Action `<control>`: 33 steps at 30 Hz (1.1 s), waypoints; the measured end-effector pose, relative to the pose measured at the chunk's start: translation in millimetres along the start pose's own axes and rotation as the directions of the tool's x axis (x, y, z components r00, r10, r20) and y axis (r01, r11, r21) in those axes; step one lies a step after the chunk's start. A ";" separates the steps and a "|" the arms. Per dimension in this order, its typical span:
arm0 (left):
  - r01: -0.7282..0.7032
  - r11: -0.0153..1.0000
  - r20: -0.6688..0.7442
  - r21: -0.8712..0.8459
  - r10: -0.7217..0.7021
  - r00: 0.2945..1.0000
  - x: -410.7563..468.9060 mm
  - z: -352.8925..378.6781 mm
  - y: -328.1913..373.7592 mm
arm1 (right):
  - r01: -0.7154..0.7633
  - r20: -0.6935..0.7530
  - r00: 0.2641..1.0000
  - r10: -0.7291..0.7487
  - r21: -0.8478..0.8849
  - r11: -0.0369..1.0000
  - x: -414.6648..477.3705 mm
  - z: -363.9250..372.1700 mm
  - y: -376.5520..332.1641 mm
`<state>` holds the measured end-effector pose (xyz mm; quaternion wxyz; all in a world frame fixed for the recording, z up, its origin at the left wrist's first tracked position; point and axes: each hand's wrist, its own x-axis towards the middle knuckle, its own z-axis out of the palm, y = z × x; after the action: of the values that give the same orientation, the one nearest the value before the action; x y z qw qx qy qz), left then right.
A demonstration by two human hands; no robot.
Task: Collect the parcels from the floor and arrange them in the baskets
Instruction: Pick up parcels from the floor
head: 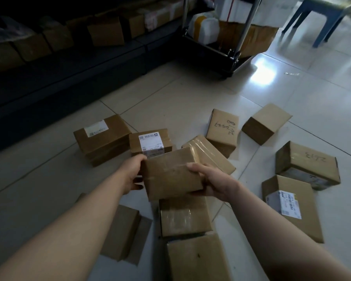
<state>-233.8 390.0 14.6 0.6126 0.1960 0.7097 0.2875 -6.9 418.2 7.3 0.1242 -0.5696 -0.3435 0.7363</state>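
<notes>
left hand + right hand: both grip box ends, above floor | box: stiff cardboard, seems light, tape slick | hold: opposite sides

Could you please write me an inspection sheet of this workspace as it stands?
Surface: pale tiled floor, glossy, with glare at upper right.
Job's things: held parcel raised over the pile; loose parcels scattered around it on the tiles, some with printed labels, some marked in pen.
Clutter: small scrap on the tiles near the cart.
Grippers: left hand grips the held parcel's left edge; right hand grips its right edge, thumb on top.
Cables: nothing seen.
Surroundings: dark shelf of boxes at left; cart loaded with parcels; blue stool at upper right.
</notes>
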 end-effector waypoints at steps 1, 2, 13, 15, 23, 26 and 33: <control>0.046 0.999 0.071 -0.011 -0.045 0.996 -1.6 -0.7 -1.4 | -0.039 0.032 0.999 0.039 0.013 0.999 -4.7 -3.6 3.1; 0.077 0.997 0.121 0.021 -0.079 0.989 -2.7 -0.4 -2.3 | -0.072 0.051 0.996 0.072 -0.003 0.997 -8.1 -7.9 7.3; 0.234 0.943 0.077 0.237 -0.259 0.963 12.6 27.3 -42.9 | -0.226 -0.006 0.973 0.229 -0.182 0.957 -10.9 -37.3 35.1; 0.287 0.938 0.089 0.193 -0.308 0.947 15.4 27.3 -53.7 | -0.244 0.013 0.969 0.248 -0.128 0.961 -10.1 -36.7 39.9; 0.261 0.962 0.172 0.083 -0.272 0.947 23.6 28.4 -56.2 | -0.221 -0.040 0.975 0.218 -0.098 0.970 12.3 -26.5 50.1; 0.185 0.982 0.157 0.045 -0.190 0.969 26.5 20.9 -47.6 | -0.194 -0.059 0.980 0.190 -0.073 0.978 21.8 -16.2 42.0; 0.117 0.993 0.170 0.010 -0.117 0.979 -37.3 -10.9 6.7 | -0.170 -0.068 0.983 0.169 -0.014 0.985 -15.6 15.8 -46.1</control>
<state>-238.6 369.7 48.0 0.6868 0.1776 0.6651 0.2333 -26.1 437.3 50.7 0.0667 -0.6224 -0.2969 0.7212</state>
